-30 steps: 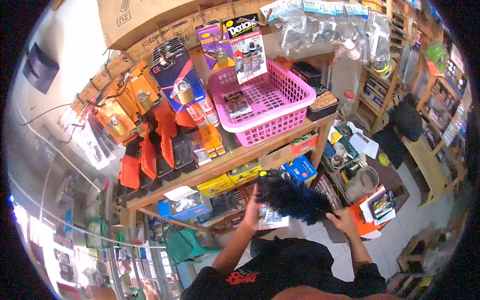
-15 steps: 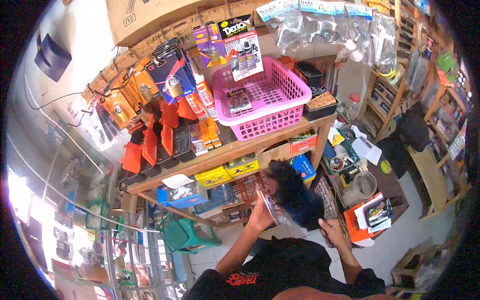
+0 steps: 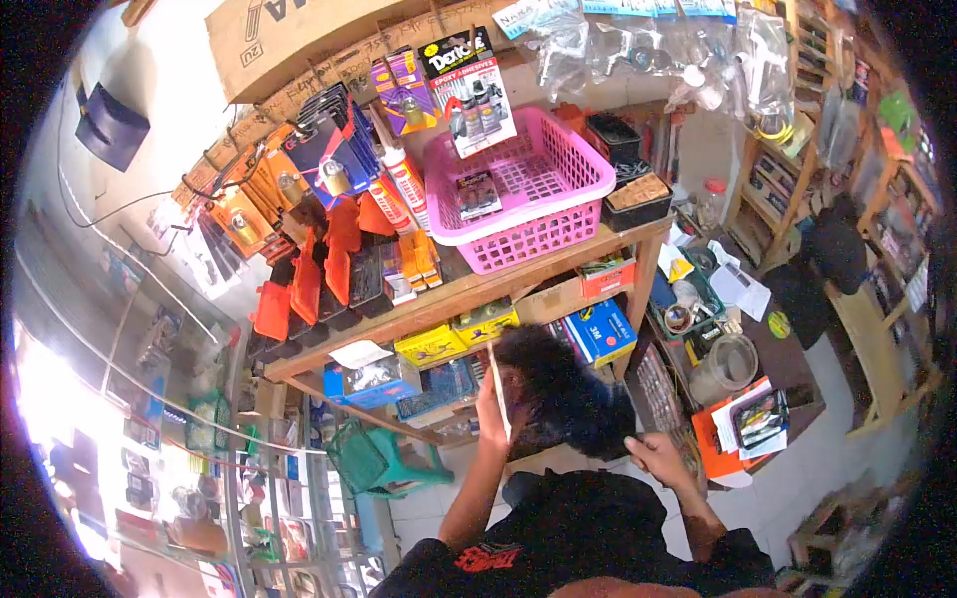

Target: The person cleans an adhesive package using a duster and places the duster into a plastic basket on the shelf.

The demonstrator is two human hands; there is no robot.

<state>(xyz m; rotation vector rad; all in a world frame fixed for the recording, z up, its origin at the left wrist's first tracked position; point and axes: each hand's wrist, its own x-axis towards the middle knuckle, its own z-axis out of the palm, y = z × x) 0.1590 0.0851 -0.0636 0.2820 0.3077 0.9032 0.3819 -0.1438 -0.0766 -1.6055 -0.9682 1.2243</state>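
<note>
My right hand [image 3: 656, 458] is closed round the end of a black feather duster [image 3: 570, 394], whose fluffy head reaches up and left below the wooden shelf. My left hand [image 3: 488, 409] holds a thin, flat, pale item [image 3: 499, 391] upright, almost edge-on to me; I cannot tell its kind. The duster's feathers are beside the flat item's right side, and whether they touch is unclear. Behind them, yellow boxes [image 3: 424, 345] and a blue 3M box [image 3: 601, 334] sit on the lower shelf.
A pink plastic basket [image 3: 523, 244] stands on the wooden shelf [image 3: 449, 296], near orange-lidded bins [image 3: 307, 282]. A green stool [image 3: 404, 460] is at lower left by glass shelving. On the right, a table [image 3: 788, 374] carries a clear tub [image 3: 726, 367] and papers.
My left hand has shifted left and turned the flat item more edge-on. The duster has moved slightly left, with my right hand still on its end. The view has shifted a little.
</note>
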